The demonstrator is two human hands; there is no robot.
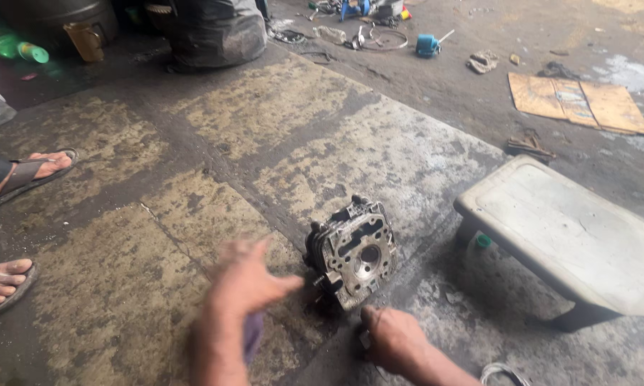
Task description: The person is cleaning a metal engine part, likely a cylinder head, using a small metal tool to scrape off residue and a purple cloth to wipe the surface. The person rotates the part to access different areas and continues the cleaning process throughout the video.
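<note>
A grimy metal engine part (352, 251) stands on the stained concrete floor (193, 179) beside a low stool (565, 236). The left hand (247, 282), blurred, fingers spread open, nearly touches it; the right hand (392, 337) rests curled below, grip unclear.

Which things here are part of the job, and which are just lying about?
In hand:
cylinder head
left hand, blurred, beside it
right hand, low by its base
purple rag under the left hand

Lying about:
stool
cardboard
blue tool
green bottle
</note>
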